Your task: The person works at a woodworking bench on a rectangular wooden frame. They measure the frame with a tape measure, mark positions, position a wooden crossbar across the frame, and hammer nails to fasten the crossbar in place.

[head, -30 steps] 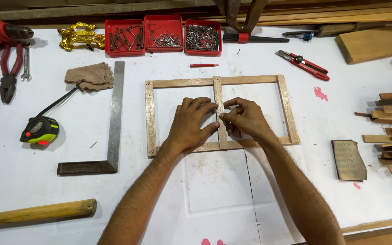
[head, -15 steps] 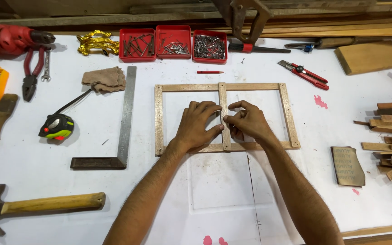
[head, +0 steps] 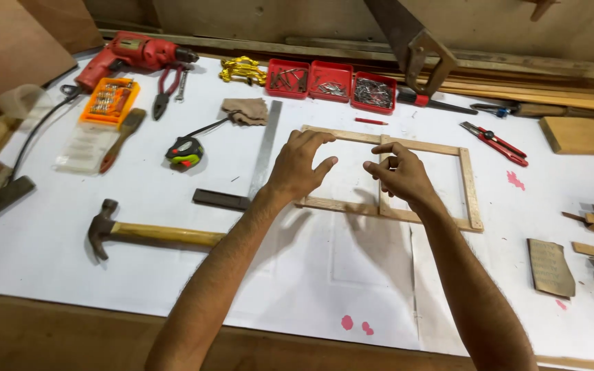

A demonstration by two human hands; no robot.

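Near the middle of the white-covered bench [head: 70, 254] lies a thin rectangular wooden frame [head: 471, 199] of pale, rough slats, split by an upright centre slat. Over it the left hand [head: 298, 165] hovers with fingers curved and spread, holding nothing; the right hand [head: 399, 173] has fingertips curled loosely just above the centre slat (whether it pinches anything I cannot tell). A steel try square [head: 259, 161] sits just beside the frame toward the left edge, a wooden-handled hammer [head: 151, 233] nearer the front edge
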